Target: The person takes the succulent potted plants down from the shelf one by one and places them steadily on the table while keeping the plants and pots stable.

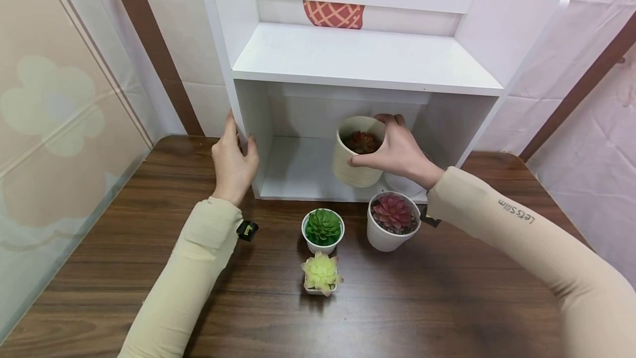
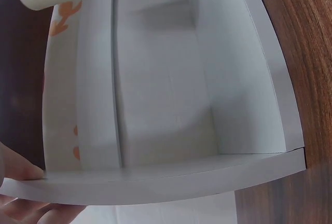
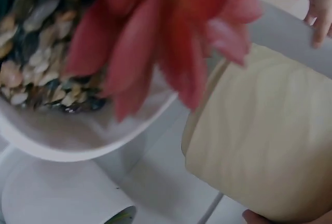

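Note:
My right hand (image 1: 402, 151) holds a cream plant pot (image 1: 348, 167) by its rim and side, thumb at the front, inside the lower compartment of the white shelf (image 1: 367, 62). Down in that pot sits a reddish succulent (image 1: 364, 141). In the right wrist view the cream pot (image 3: 264, 136) shows wavy ridges. My left hand (image 1: 234, 167) grips the edge of the shelf's left side panel; in the left wrist view the side panel (image 2: 155, 189) passes between thumb and fingers. Another white pot (image 1: 401, 184) is in the compartment, partly hidden behind my right wrist.
On the brown wooden table (image 1: 268, 325), before the shelf, stand a pink succulent in a white pot (image 1: 385, 239), a green succulent (image 1: 323, 227) in a white pot and a yellow-green succulent (image 1: 322, 273) in a small square pot. Patterned cloth (image 1: 64, 98) hangs around.

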Tool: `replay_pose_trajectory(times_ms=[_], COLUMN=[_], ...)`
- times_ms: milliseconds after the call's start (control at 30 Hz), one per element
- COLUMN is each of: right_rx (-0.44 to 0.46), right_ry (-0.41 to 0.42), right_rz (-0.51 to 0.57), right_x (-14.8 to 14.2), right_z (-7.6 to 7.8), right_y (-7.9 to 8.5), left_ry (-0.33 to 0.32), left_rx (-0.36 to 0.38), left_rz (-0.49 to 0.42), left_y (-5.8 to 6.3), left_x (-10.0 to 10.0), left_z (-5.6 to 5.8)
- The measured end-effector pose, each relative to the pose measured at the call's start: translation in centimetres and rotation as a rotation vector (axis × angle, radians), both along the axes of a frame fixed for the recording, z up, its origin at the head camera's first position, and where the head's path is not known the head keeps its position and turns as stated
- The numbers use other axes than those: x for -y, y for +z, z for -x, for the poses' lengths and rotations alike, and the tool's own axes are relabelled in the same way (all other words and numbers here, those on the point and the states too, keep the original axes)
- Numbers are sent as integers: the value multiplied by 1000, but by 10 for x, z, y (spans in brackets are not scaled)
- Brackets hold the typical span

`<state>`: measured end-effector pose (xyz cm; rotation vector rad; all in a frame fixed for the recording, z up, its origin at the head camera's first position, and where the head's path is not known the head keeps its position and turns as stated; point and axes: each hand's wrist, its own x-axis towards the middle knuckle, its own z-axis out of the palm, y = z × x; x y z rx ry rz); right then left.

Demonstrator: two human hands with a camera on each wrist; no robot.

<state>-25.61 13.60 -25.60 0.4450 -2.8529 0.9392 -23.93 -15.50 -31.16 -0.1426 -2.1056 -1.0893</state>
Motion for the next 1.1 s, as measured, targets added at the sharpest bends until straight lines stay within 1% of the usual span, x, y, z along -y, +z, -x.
replay_pose_trajectory(times_ms=[200,400,533,833,1100], right_rx=[-38,-33,-31,-69,-89], right_ry=[19,10,14,82,146], right_rz=[34,20,34,94,139], right_x=[-2,-3,-5,-10,-15], right_z=[-11,-23,-33,-59,-80], right_y=[9,15,18,24,22], left_ry=[0,6,10,6,4], left_rx=[2,-6,-4,-13,-7], left_rz=[-2,-4,-1,-2,-3], left_y=[0,0,-1,1,-1], left_x=[0,1,1,1,0], left_z=[1,2,2,2,2])
